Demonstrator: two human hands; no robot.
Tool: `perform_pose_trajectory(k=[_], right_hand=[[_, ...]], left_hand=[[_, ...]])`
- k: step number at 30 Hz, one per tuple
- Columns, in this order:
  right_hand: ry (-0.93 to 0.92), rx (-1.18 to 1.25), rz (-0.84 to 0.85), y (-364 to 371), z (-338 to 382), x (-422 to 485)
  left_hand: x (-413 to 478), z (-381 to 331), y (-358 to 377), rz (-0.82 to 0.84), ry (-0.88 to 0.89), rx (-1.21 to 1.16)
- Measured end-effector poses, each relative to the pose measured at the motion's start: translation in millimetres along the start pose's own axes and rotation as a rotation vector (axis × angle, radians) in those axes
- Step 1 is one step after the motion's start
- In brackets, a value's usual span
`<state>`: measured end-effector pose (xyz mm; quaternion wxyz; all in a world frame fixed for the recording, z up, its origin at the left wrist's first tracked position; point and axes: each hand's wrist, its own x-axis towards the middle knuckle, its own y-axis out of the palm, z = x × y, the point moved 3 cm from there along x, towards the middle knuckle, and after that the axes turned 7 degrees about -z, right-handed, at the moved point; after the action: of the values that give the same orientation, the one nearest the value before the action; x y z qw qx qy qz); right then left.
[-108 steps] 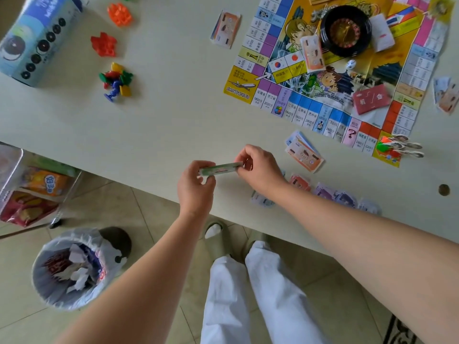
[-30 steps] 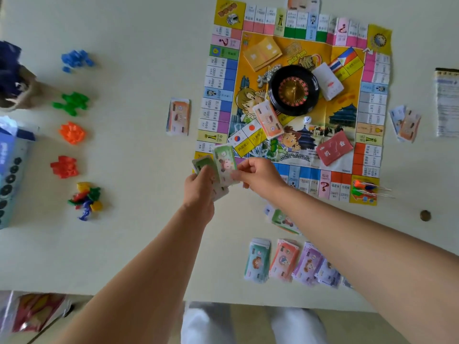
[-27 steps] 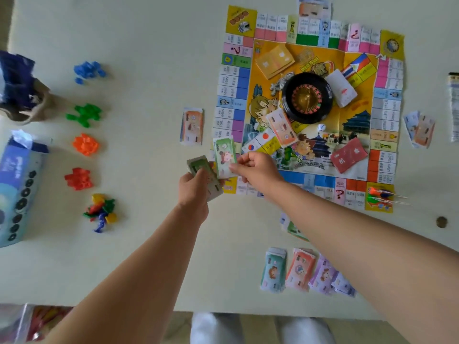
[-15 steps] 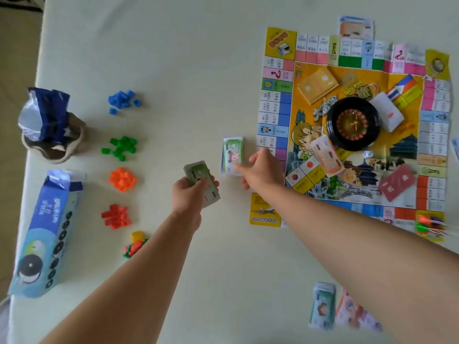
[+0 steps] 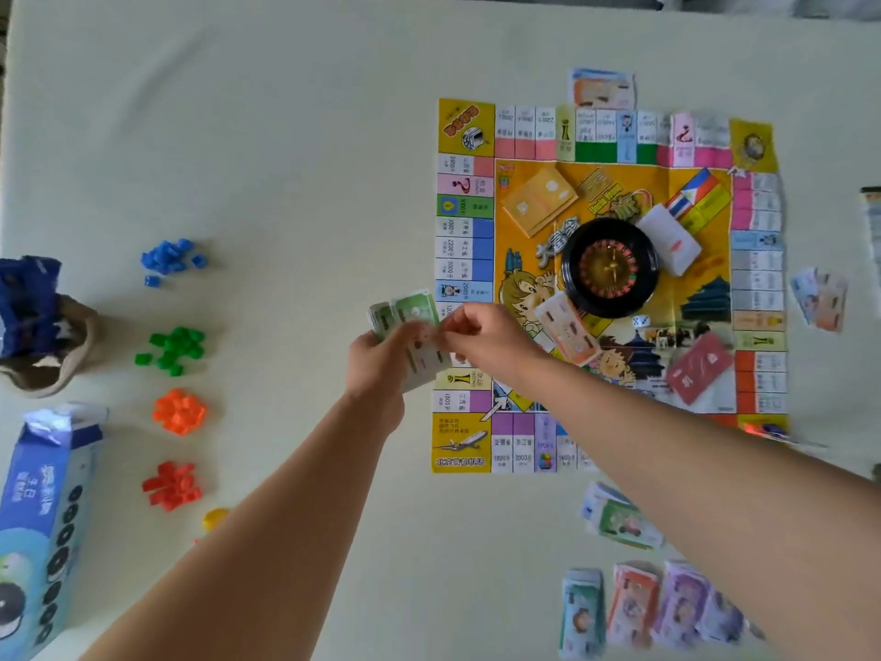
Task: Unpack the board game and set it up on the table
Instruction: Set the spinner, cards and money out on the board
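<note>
The colourful game board (image 5: 461,443) lies flat on the pale table, with a black roulette wheel (image 5: 609,268) at its centre. At the board's left edge, my left hand (image 5: 379,369) grips a stack of green play-money notes (image 5: 409,322). My right hand (image 5: 481,336) meets it and pinches the top notes between thumb and fingers. Sorted money piles (image 5: 643,608) lie in a row near the table's front edge, with one more pile (image 5: 619,522) just above them.
Small plastic houses sit in heaps at the left: blue (image 5: 169,257), green (image 5: 174,348), orange (image 5: 179,412) and red (image 5: 171,484). A blue box (image 5: 43,527) and a bag (image 5: 57,360) stand at the far left. Cards (image 5: 820,298) lie to the right of the board and card stacks on it.
Half a second ago my right hand was laying a green note beside the board's left edge. It has come back to the stack in my left hand. The view has shifted.
</note>
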<state>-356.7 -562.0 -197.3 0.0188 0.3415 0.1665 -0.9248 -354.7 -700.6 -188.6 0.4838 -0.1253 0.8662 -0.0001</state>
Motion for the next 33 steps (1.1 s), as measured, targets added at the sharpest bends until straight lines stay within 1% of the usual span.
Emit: perform_pose_trajectory(k=[2,5,9,12,15,17,19,21,23,26,30,33], right_hand=[[0.021,0.067,-0.055,-24.1,2.1,8.6],[0.049,0.125,-0.074,-64.1,4.6,25.2],[0.006,0.063,-0.141,-122.4,6.6,51.1],[0.002,0.038,-0.121,-165.4,6.2,71.3],[0.05,0.097,-0.136,-206.0,6.3,92.7],[0.101,0.266,-0.175,-230.4,8.3,109.0],[0.147,0.455,-0.253,-251.7,11.5,129.2],[0.18,0.537,-0.358,-268.3,14.1,149.6],[0.193,0.554,-0.448,-278.5,18.4,169.6],[0.2,0.581,-0.513,-279.5,25.9,195.6],[0.243,0.507,-0.556,-280.8,27.5,220.3],[0.238,0.387,-0.599,-282.6,22.8,224.6]], left_hand=[[-1.6,-9.0,24.5,0.019,0.013,0.022],[-4.7,-26.2,65.2,0.011,0.078,0.156],[-4.4,-47.3,117.8,0.069,0.136,0.323],[0.7,-60.4,156.2,0.092,0.155,0.389],[8.1,-76.0,192.2,0.086,0.152,0.369],[16.5,-86.7,212.9,0.084,0.125,0.27],[28.1,-98.1,230.8,0.065,0.128,0.161],[40.3,-108.7,245.9,0.042,0.158,0.099],[50.3,-119.0,260.4,0.023,0.191,0.089],[63.1,-127.9,274.8,0.006,0.224,0.135],[77.1,-132.8,293.3,-0.049,0.278,0.252],[77.9,-134.9,300.4,-0.089,0.306,0.296]])
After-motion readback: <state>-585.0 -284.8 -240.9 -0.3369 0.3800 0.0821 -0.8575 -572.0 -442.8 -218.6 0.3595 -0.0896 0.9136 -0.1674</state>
